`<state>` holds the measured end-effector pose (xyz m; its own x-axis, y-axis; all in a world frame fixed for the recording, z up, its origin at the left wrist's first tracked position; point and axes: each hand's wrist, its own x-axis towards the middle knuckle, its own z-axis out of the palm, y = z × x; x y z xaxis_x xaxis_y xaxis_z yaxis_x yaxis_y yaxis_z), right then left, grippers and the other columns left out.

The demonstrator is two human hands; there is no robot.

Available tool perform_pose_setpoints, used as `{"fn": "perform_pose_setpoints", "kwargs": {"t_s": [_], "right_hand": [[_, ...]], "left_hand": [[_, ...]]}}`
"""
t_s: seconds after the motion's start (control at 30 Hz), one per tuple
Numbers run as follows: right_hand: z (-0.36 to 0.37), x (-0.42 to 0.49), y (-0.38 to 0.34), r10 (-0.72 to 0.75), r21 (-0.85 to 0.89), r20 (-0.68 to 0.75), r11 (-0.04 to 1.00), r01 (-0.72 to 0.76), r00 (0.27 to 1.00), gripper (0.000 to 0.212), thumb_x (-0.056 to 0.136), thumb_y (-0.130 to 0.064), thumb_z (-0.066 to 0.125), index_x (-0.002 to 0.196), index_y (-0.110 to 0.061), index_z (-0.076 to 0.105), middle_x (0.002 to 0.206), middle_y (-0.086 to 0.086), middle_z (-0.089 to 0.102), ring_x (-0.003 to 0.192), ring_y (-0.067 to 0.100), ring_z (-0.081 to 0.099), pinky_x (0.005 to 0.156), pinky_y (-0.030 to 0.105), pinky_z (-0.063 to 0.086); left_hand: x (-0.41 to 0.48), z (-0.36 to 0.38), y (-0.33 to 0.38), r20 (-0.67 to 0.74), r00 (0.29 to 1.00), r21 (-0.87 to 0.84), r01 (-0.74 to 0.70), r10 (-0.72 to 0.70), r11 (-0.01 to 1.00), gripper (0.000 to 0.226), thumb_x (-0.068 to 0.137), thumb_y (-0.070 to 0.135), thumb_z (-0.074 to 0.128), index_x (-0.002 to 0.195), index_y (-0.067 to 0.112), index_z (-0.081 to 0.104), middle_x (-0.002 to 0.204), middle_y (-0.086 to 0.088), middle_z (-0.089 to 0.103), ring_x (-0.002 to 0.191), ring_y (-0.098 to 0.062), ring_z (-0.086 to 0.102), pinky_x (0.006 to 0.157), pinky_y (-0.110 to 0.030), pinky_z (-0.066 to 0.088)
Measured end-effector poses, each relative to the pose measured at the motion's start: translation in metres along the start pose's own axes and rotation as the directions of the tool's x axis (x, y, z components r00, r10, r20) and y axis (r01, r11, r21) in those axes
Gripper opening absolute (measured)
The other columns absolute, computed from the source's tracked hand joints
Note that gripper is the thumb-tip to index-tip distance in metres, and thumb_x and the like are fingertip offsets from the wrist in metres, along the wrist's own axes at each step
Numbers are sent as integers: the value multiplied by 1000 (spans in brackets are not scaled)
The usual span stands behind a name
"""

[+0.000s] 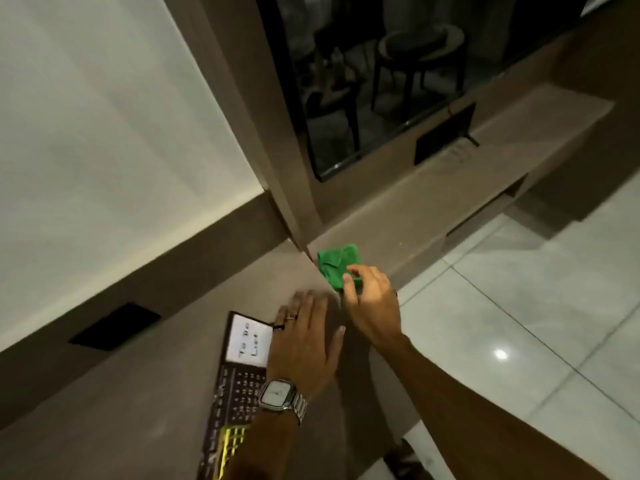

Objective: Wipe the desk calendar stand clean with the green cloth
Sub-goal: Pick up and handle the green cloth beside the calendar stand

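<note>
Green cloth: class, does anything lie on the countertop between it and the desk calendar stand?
Only the left hand, lying flat between the green cloth and the desk calendar stand; the right hand is already on the cloth.

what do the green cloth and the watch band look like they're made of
Green cloth: soft fabric, perhaps microfibre; it lies crumpled in matte folds with no shine, and the right hand touches its near edge. Watch band on the left wrist: likely polished metal, silvery linked segments that catch the light.
</note>
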<state>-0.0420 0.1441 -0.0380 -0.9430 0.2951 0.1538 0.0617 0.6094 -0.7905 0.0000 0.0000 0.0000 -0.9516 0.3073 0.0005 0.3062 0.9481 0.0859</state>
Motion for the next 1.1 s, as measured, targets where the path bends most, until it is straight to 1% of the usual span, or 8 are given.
{"fn": "perform_pose_setpoints", "kwargs": {"t_s": [0.2,0.5,0.6,0.7,0.8,0.9,0.97,1.1], "right_hand": [[44,27,60,146,-146,173,982,-121,974,36,99,-41,41,126,-19,53,124,9,56,115,25,51,97,42,44],[96,64,88,296,-202,129,942,-267,946,42,97,-49,41,126,-19,49,126,15,51,116,33,46,93,49,44],[102,76,90,329,-140,91,939,-315,940,37,92,-52,52,113,-22,51,115,10,60,110,30,52,88,50,48],[107,88,93,413,-12,79,911,-413,908,40,83,-42,71,110,-22,51,112,6,63,107,30,57,86,50,51],[102,98,98,559,170,202,789,-591,804,61,73,-29,82,122,-15,48,118,8,62,107,28,60,87,46,54],[90,96,104,572,230,385,701,-675,725,57,73,-23,82,122,-10,55,114,8,65,96,20,63,67,27,57],[82,88,104,535,251,438,699,-670,723,55,75,-20,81,123,-10,56,113,7,66,95,19,64,63,22,55],[68,66,90,433,339,421,740,-581,797,48,82,-11,74,123,-15,50,115,5,61,105,21,60,84,34,55]], "left_hand": [[22,82,2,70,997,13,-14,13,1000,67,95,59,29,143,12,38,152,-14,40,143,-30,31,114,-51,28],[27,136,-4,127,991,-15,40,-38,999,88,90,71,13,153,11,13,163,-12,11,150,-29,3,121,-50,9],[27,139,-4,133,990,-13,47,-45,999,89,89,72,15,154,12,10,163,-11,8,150,-28,1,120,-50,7],[27,140,-3,126,990,-19,62,-59,998,89,89,73,17,154,13,12,163,-9,9,150,-27,2,120,-51,10],[28,141,-5,134,990,-15,54,-52,998,89,88,74,17,154,14,9,164,-8,6,150,-26,-1,121,-49,6],[28,139,-6,158,987,-19,44,-41,999,89,88,75,14,154,16,0,164,-7,-2,150,-25,-8,120,-48,0],[28,137,-5,177,983,-22,46,-42,999,89,88,76,11,153,17,-4,164,-6,-6,150,-25,-11,120,-48,-4],[28,128,-6,232,972,-29,47,-39,998,90,87,76,8,153,18,-11,162,-4,-16,148,-22,-20,119,-44,-12]]}}
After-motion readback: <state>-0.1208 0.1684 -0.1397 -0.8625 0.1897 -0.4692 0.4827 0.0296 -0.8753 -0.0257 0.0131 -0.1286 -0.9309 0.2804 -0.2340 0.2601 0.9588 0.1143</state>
